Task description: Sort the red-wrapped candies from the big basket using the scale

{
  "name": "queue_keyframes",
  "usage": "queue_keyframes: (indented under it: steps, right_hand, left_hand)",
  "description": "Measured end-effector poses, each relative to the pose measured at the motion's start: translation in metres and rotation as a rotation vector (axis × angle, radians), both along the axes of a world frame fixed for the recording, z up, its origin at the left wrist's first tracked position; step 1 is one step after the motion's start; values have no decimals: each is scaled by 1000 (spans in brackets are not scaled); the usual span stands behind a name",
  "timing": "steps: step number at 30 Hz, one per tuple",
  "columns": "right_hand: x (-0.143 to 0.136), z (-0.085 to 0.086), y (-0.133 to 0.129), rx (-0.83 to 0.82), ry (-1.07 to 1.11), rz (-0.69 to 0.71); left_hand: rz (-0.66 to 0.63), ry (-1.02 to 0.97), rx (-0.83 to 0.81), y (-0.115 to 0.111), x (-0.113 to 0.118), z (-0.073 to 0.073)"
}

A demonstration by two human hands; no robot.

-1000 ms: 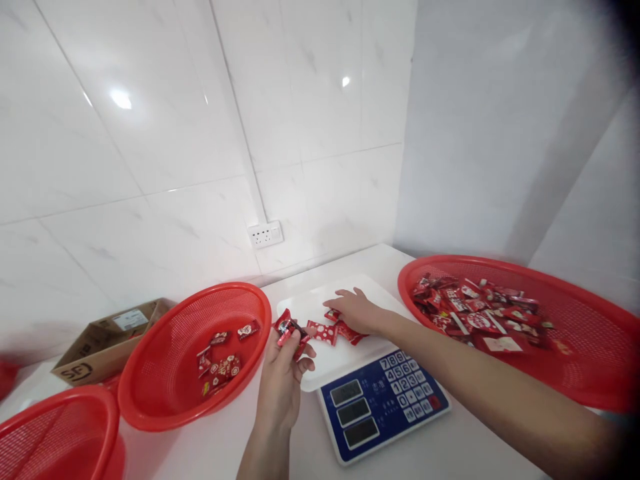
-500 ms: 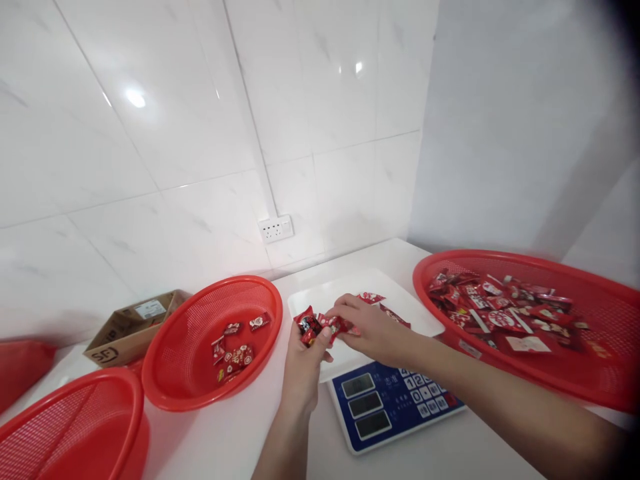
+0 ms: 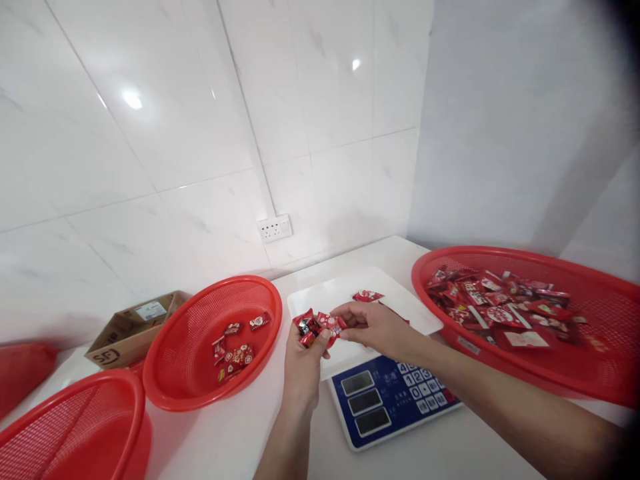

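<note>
My left hand is closed around several small red-wrapped candies, held over the near left part of a white scale tray. Beside it, the fingers of my right hand pinch the right end of a red and white candy packet, which my left thumb also touches. Behind the hands, a red candy packet lies on the tray, and another one is mostly covered by my right hand. The scale's blue panel, with its displays and keys, sits below my hands.
At right, a large red basket holds many red candy packets. A smaller red basket with several candies stands left. Another red basket is at lower left. A cardboard box sits behind; a wall socket is above the table.
My right hand has drawn slightly back to the right, showing more of the pinched packet. My left hand stays nearly in place with its candies.
</note>
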State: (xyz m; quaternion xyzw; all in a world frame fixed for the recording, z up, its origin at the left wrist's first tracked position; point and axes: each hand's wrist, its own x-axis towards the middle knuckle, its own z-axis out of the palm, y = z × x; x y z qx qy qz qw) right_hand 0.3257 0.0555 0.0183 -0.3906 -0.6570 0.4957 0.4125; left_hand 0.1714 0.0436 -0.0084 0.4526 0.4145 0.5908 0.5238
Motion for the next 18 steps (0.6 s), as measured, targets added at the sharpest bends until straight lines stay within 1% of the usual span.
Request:
queue_keyframes:
  steps: [4, 8, 10, 14, 18]
  right_hand:
    - [0, -2, 1, -26, 5, 4]
    - [2, -5, 5, 19, -20, -35]
    - [4, -8, 8, 42, -75, -111]
    - [12, -10, 15, 106, -281, -295]
    - [17, -5, 9, 254, -407, -382]
  left_hand:
    - [2, 23, -2, -1, 1, 2]
    - [-15, 37, -23, -1, 0, 2]
    - [-6, 39, -36, 0, -2, 1]
    - [3, 38, -44, 3, -6, 2]
    - [-45, 60, -49, 0, -5, 8]
